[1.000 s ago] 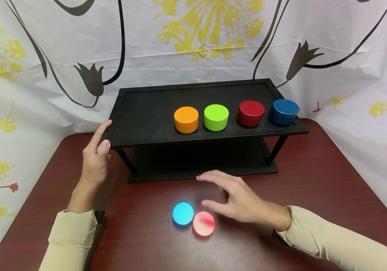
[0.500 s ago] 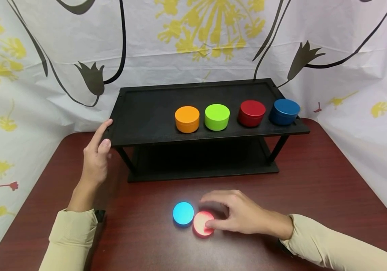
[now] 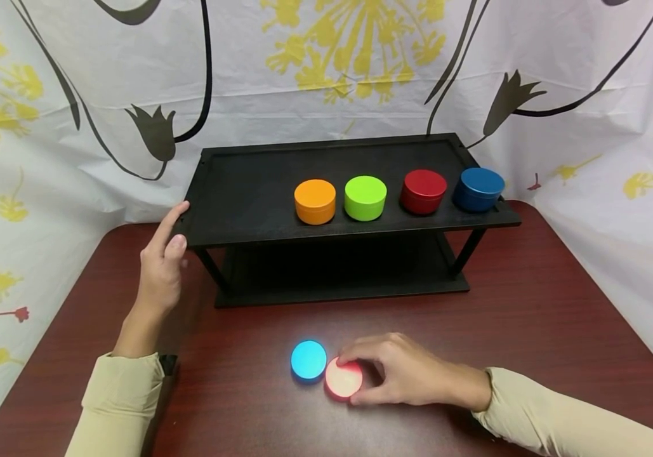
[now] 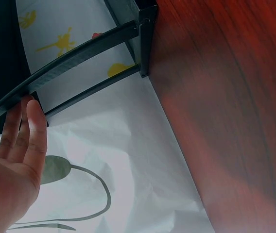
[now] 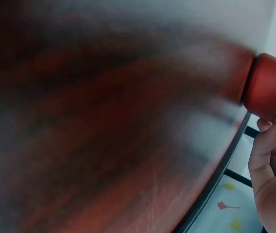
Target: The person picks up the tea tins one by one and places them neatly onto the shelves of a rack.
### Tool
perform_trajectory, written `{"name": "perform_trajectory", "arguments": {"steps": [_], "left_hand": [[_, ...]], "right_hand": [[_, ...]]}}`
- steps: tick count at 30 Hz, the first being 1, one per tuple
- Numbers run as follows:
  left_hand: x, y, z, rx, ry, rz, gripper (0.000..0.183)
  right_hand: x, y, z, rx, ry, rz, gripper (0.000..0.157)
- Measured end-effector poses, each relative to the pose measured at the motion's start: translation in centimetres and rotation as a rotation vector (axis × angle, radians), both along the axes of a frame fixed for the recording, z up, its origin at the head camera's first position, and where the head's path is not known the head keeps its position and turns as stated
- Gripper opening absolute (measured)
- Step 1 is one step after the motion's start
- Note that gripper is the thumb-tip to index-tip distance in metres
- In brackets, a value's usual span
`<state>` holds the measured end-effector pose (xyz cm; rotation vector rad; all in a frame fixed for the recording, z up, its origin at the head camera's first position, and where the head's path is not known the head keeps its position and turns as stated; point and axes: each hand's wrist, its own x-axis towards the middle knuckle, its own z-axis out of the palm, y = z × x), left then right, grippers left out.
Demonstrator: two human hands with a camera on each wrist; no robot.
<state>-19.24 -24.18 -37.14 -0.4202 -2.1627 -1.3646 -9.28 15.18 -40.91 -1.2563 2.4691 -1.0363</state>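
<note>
On the table in front of the shelf, a red round tin [image 3: 342, 379] with a glare-whitened lid sits close beside a light blue round tin [image 3: 308, 360]. My right hand [image 3: 400, 371] pinches the red tin, thumb at its near side and a finger at the far side of the lid. The right wrist view shows the fingertips against the wall of the red tin [image 5: 268, 90]. At the left end of the black two-tier shelf [image 3: 246, 190], my left hand [image 3: 159, 276] touches the upper board's edge. Its fingers [image 4: 37, 126] look straight in the left wrist view.
Along the upper board stand an orange tin [image 3: 315, 202], a lime green tin [image 3: 365, 198], a dark red tin [image 3: 424, 191] and a dark blue tin [image 3: 479, 189]. A white flower-printed sheet [image 3: 315, 114] hangs behind the reddish-brown table [image 3: 235, 393].
From above and beyond the red tin, my right hand has come down toward the near side and closed its fingers on it. The left hand and the tins have stayed in place.
</note>
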Motion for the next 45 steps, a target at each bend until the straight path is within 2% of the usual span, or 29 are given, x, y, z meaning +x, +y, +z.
{"name": "perform_trajectory", "arguments": {"steps": [5, 17, 28, 45], "left_hand": [[0.00, -0.01, 0.06, 0.003, 0.000, -0.003, 0.048], [0.04, -0.02, 0.19, 0.001, 0.000, -0.001, 0.048], [0.19, 0.03, 0.19, -0.004, -0.007, 0.002, 0.048], [0.39, 0.24, 0.45, -0.002, -0.005, -0.005, 0.048]], "right_hand": [[0.20, 0.03, -0.05, 0.026, -0.029, -0.015, 0.045], [0.23, -0.04, -0.06, 0.036, -0.035, -0.016, 0.045], [-0.08, -0.16, 0.06, 0.048, 0.001, 0.022, 0.041], [-0.15, -0.35, -0.02, 0.044, 0.063, 0.024, 0.040]]}}
